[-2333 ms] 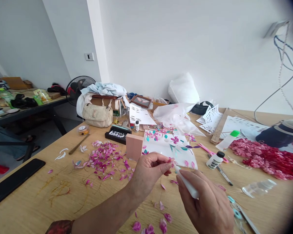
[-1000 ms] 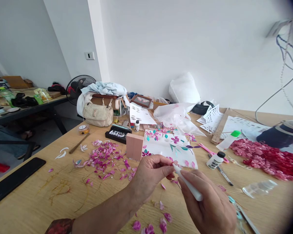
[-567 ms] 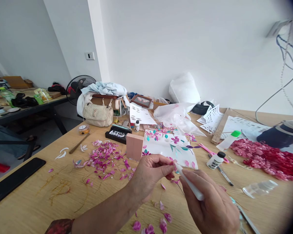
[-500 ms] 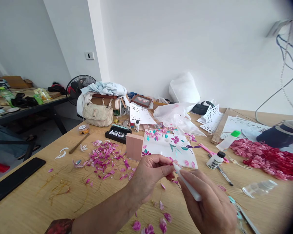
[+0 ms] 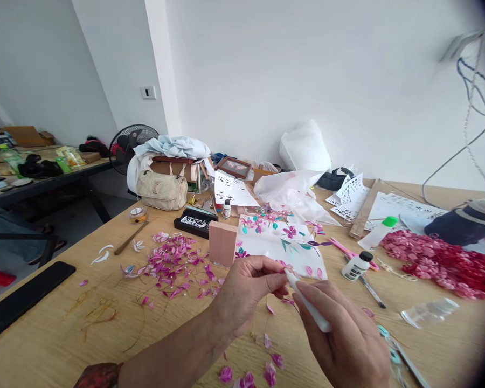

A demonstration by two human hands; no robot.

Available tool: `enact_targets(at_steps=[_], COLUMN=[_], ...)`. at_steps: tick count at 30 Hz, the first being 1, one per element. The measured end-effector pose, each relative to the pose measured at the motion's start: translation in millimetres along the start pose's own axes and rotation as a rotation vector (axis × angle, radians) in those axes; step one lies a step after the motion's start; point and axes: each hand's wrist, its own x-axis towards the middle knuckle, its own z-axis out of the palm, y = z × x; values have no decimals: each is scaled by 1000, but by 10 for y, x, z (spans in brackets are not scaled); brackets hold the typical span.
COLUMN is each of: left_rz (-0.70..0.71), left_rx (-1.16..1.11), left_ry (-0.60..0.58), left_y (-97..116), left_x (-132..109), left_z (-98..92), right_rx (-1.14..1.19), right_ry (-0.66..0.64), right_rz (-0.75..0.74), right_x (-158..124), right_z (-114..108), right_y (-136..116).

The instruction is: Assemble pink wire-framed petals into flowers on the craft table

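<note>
While the right hand (image 5: 345, 334) grips, the white tube (image 5: 313, 311) points diagonally forward-left.

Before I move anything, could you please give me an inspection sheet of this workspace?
Surface: wooden table, light-coloured, with pink petals scattered over it.
Work things: white tube, small pink piece, the petals, white sheet with flower designs.
Clutter: beige bag, upright wooden block, black-capped bottle, flat black object.
Grips: left grip pinches the pink piece; right grip holds the white tube, its tip at the piece, contact unclear.
Cables: several cables hang along the wall at right.
Surroundings: black fan behind the bag; second table at left, also loaded.
</note>
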Motion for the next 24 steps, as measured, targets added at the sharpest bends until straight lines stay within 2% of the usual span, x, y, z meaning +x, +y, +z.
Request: enact_targets(at_steps=[7, 13, 18, 20, 24], left_rz=[17, 6, 24, 34, 32], left_rx=[23, 33, 31, 38, 60], left_ry=[60, 68, 63, 68, 68], left_y=[43, 49, 40, 41, 37], left_x=[1, -3, 3, 7, 11], left_z=[11, 11, 7, 8, 3], right_rx=[-29, -49, -44, -29, 147], right_ry=[3, 16, 18, 16, 70], right_rz=[25, 92, 83, 184, 598], right_x=[4, -3, -27, -41, -37], right_z=[-30, -12, -6, -28, -90], right_y=[-9, -33, -45, -68, -100])
